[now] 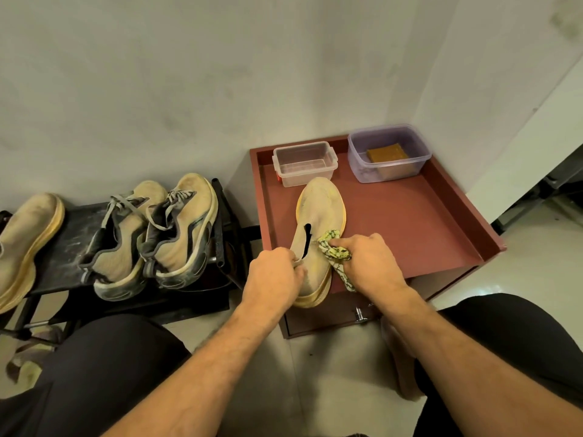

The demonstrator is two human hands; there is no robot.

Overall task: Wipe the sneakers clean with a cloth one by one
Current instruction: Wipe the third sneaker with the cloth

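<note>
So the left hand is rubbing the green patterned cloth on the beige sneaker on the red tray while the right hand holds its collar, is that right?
Not quite: the hands are swapped. In the head view the right hand grips the green patterned cloth against the beige sneaker on the red tray, while the left hand holds its collar.

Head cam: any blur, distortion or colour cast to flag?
Head view: warm yellowish cast; wide-angle bending at the edges; sneaker, cloth, left hand and right hand reasonably sharp; soft shadows, no harsh glare.
</note>
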